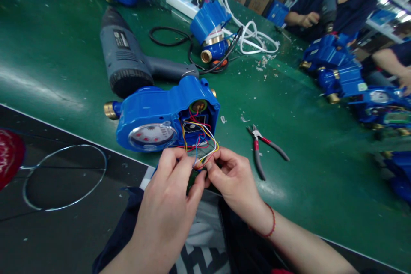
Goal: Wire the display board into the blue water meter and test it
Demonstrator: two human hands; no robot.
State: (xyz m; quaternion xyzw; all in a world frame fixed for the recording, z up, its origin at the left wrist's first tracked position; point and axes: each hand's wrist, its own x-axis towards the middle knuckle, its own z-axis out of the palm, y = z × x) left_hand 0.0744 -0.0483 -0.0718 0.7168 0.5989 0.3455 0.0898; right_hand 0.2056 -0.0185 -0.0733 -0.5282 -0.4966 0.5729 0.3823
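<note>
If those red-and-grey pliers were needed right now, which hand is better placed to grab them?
Probably the right hand: the pliers lie on its side, handles toward the person. The left hand is farther off. Both are at the coloured wires.

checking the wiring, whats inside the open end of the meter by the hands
Coloured wires and a round, green-rimmed piece show inside the meter. Wires partly cover a dark part; what lies deeper cannot be seen.
</note>
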